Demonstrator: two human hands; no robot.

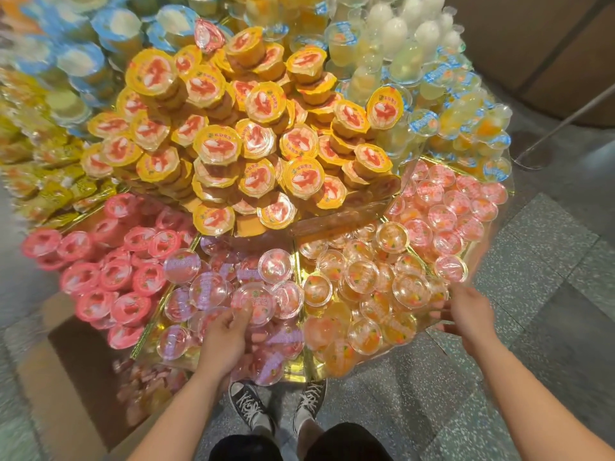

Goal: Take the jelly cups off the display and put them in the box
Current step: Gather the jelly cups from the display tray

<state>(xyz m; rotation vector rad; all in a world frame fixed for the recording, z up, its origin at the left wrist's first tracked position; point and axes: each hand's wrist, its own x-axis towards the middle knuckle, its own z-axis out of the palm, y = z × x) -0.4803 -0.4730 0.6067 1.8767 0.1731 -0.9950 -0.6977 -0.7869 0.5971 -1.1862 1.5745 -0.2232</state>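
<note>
A tiered round display (339,217) holds many jelly cups sorted by colour. My left hand (226,341) lies in the near section of clear pink cups, its fingers curled around the rim of one pink jelly cup (253,302). My right hand (466,311) hovers at the near right edge beside the clear orange jelly cups (366,334), fingers spread, holding nothing. A brown cardboard box (76,367) stands on the floor at the lower left, with several jelly cups (146,387) inside it.
Yellow-lidded cups (233,128) are piled high on the middle tier. Solid pink cups (109,281) fill the left section, pale pink ones (449,207) the right, blue-lidded and white ones the back. My black sneakers (276,407) stand on grey speckled floor below the display.
</note>
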